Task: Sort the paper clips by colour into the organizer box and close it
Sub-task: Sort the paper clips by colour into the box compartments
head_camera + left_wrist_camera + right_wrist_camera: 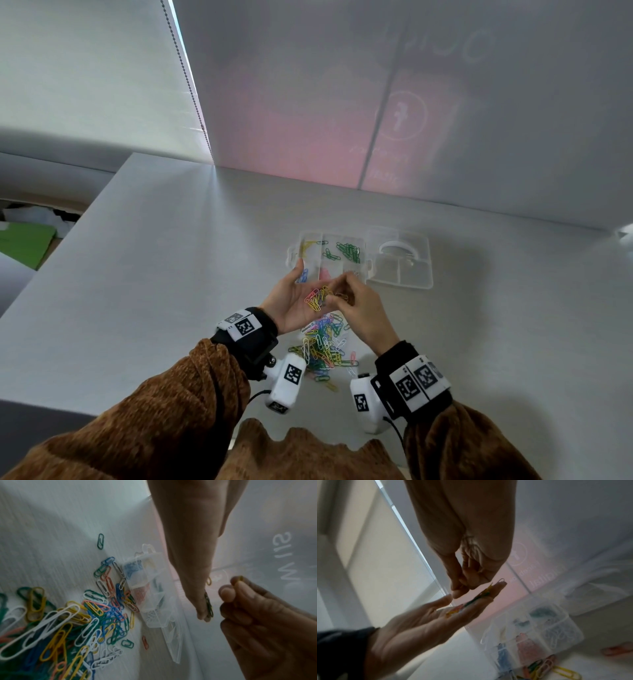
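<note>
Left hand: the left hand (291,301) is held palm-up and flat above the white table (154,274), fingers extended, acting as a tray; a small batch of mixed coloured wire paper clips (318,297) (yellow, pink, some green) lies across the palm and fingers.
Right hand: the right hand (356,308) is curled over the left palm, thumb and fingertips (458,592) pinched together at the batch. In the left wrist view a yellow-looking clip shows at the fingertip; the grip on it is likely but blurred.
Purpose of hold, as judged: the flat palm keeps the clips spread so one colour can be picked out singly.
Organizer: the clear plastic compartment organizer box (368,265) stands on the table just beyond the hands, its hinged lid (404,260) laid open to the right.
Contents: yellow clips far left, green far centre, blue near left, pink beside blue; white clips appear in a further cell in the right wrist view.
Unsorted stock: a loose heap of multicoloured paper clips (325,346) lies on the table near the person, below the hands.
Progress, as judged: sorting is partly done; a large heap remains and the lid is not yet closed.
Risk: clips may slide off the open palm or land in a wrong cell.
</note>
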`<state>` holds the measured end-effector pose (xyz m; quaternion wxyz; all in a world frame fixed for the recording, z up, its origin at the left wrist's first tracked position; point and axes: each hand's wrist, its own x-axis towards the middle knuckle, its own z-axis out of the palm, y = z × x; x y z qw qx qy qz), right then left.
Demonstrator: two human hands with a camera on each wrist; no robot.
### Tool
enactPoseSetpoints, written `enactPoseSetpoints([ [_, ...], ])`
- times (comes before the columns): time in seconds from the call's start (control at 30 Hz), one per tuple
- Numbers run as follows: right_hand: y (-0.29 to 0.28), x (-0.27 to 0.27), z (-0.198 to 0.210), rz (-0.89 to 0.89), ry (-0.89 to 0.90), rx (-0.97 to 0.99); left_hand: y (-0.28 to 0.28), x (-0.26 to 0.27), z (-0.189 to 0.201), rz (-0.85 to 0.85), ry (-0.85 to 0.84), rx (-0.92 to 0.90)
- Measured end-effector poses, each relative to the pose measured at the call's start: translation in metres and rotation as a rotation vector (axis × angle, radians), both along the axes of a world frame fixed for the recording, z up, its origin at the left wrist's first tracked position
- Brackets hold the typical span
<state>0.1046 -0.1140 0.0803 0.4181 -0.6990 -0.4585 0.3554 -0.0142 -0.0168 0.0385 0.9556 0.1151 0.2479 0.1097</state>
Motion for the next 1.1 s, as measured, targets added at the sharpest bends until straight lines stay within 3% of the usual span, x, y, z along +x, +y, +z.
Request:
enactPoseSetpoints([
  [0.07,0.000,0.001,0.001,0.029,-0.008,-0.014,-0.001,0.002,0.000,-0.003,-0.025,-0.017],
  [0.23,0.005,-0.010,-0.002,0.085,-0.250,-0.081,-0.003,0.007,0.003,-0.026,-0.004,0.052],
  [0.37,0.007,-0.013,-0.007,0.040,-0.297,-0.080,-0.007,0.009,0.003,0.004,0.007,0.017],
  [0.47,0.006,-0.008,-0.004,0.022,-0.232,-0.055,-0.007,0.008,0.001,0.007,0.036,0.077],
  [0.6,0.004,0.004,0.000,-0.038,0.095,-0.073,-0.005,0.007,0.003,-0.014,0.017,0.059],
  [0.77,0.005,0.027,0.002,-0.168,0.915,-0.048,-0.003,0.002,0.002,-0.049,0.042,0.100],
  [0.83,0.003,0.036,0.003,-0.228,1.081,-0.057,-0.001,0.000,-0.002,-0.060,0.055,0.090],
  [0.9,0.001,0.043,-0.001,-0.252,1.047,-0.083,0.000,-0.003,-0.004,-0.055,0.072,0.071],
  [1.03,0.004,0.046,-0.021,-0.227,0.569,-0.195,-0.001,-0.005,-0.005,-0.058,0.110,0.088],
  [1.1,0.008,0.043,-0.030,-0.227,0.473,-0.257,-0.001,-0.008,-0.007,-0.079,0.158,0.139],
])
